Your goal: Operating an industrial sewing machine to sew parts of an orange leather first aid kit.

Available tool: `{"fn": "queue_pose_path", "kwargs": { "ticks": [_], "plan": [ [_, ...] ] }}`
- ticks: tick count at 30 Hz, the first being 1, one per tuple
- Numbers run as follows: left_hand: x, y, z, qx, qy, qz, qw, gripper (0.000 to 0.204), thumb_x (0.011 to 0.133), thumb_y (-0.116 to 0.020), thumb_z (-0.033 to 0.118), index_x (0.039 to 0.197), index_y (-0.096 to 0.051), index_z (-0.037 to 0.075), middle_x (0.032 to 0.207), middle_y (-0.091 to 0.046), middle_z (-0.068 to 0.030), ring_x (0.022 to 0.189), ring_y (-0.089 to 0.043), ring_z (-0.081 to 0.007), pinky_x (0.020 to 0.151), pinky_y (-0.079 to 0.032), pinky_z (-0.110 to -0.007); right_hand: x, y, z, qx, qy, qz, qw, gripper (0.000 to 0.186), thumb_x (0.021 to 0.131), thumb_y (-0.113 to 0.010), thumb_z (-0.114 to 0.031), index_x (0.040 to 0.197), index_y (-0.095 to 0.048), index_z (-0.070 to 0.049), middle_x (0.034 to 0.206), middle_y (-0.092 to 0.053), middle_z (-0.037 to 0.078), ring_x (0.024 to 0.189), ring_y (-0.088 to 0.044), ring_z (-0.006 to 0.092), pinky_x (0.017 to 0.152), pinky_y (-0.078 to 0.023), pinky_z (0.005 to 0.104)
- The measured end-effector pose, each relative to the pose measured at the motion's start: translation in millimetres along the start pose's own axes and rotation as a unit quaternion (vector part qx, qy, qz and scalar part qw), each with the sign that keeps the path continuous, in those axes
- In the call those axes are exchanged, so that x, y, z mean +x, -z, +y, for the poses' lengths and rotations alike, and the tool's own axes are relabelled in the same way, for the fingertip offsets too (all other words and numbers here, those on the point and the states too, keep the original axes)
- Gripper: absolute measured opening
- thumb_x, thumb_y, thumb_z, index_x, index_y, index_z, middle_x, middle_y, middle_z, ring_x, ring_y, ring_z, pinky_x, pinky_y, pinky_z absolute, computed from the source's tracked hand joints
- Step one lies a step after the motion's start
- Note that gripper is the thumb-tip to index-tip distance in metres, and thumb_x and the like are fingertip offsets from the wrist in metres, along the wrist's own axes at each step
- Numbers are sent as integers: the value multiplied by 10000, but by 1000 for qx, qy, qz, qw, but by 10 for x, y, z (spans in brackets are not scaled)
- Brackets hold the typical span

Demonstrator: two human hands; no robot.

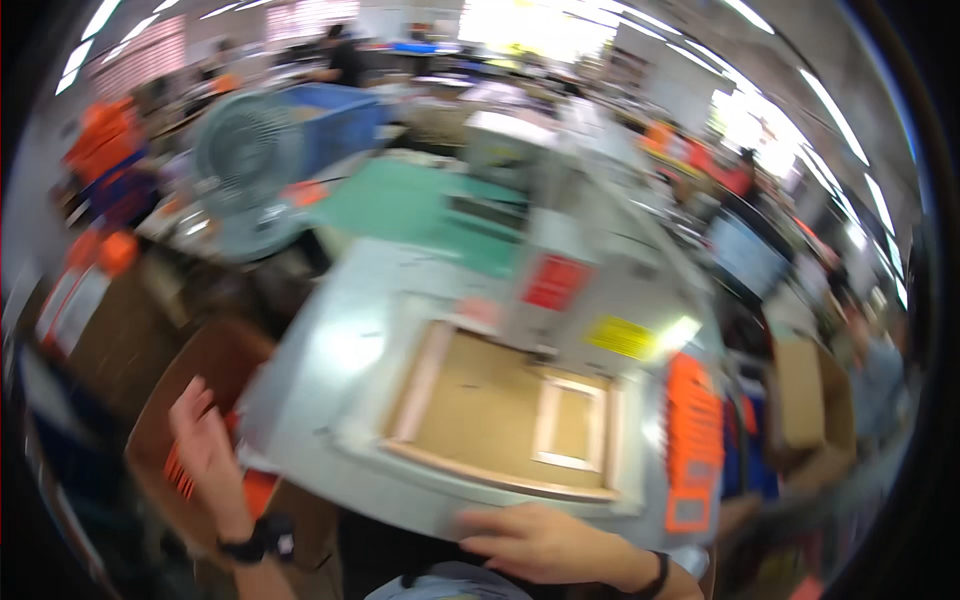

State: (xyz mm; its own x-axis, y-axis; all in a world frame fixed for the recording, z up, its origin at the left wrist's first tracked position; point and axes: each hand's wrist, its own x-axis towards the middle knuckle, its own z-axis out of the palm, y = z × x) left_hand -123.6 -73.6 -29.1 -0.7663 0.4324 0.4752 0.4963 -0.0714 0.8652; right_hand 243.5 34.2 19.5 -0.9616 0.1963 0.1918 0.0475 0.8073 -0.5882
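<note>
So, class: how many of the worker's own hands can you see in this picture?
2. The left hand is raised open over the cardboard box; the right hand rests on the machine table edge.

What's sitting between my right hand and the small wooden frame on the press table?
In the head view, between the right hand and the small wooden frame lie the tan board's pale wooden edge strip and the grey table rim.

The whole view is smeared by motion blur, so edges run soft everywhere. The orange pieces in the cardboard box are half hidden behind the left hand and too blurred to identify. The right hand has its forearm cut off by the lower edge. Print on the red label and yellow label is unreadable. People at the back are mere smudges
</note>
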Motion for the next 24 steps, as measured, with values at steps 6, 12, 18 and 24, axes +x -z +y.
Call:
{"fn": "queue_pose_path", "kwargs": {
  "ticks": [6, 12, 18, 24],
  "plan": [
    [-377, -697, 833, 70, -231, -368, 898, 409, 922, -555, 22, 1330, -577, -2, 1356, -586, -192, 1289, -534, -354, 1103, -385, -418, -1095, 147, -180, -196, -273, 168, 927, 146, 813, -713, -100, 937, -655, -51, 889, -621, 102, 828, -632, 298, 719, -514, 391],
    [-759, -1189, 1110, 67, -205, -489, 845, 430, 942, -546, 19, 1371, -563, 9, 1445, -526, -192, 1354, -473, -358, 1102, -387, -394, -2500, 299, -343, -233, -566, 372, 698, 175, 778, -738, -75, 929, -663, -28, 908, -611, 123, 854, -621, 332, 723, -501, 428],
    [-948, -1354, 995, 142, -288, -471, 821, 370, 936, -523, 38, 1291, -609, -24, 1375, -572, -222, 1301, -507, -396, 1103, -382, -442, -2617, 208, -310, -197, -504, 356, 762, 332, 736, -820, -160, 1006, -688, -18, 1039, -656, 124, 996, -624, 318, 839, -511, 398],
    [-984, -1370, 977, 146, -272, -475, 824, 346, 952, -516, 53, 1273, -621, -23, 1355, -584, -224, 1284, -516, -402, 1102, -379, -454, -2566, 319, -236, -227, -517, 285, 775, 364, 710, -844, -204, 998, -694, -38, 997, -647, 114, 972, -613, 310, 825, -502, 398]
  ]
}}
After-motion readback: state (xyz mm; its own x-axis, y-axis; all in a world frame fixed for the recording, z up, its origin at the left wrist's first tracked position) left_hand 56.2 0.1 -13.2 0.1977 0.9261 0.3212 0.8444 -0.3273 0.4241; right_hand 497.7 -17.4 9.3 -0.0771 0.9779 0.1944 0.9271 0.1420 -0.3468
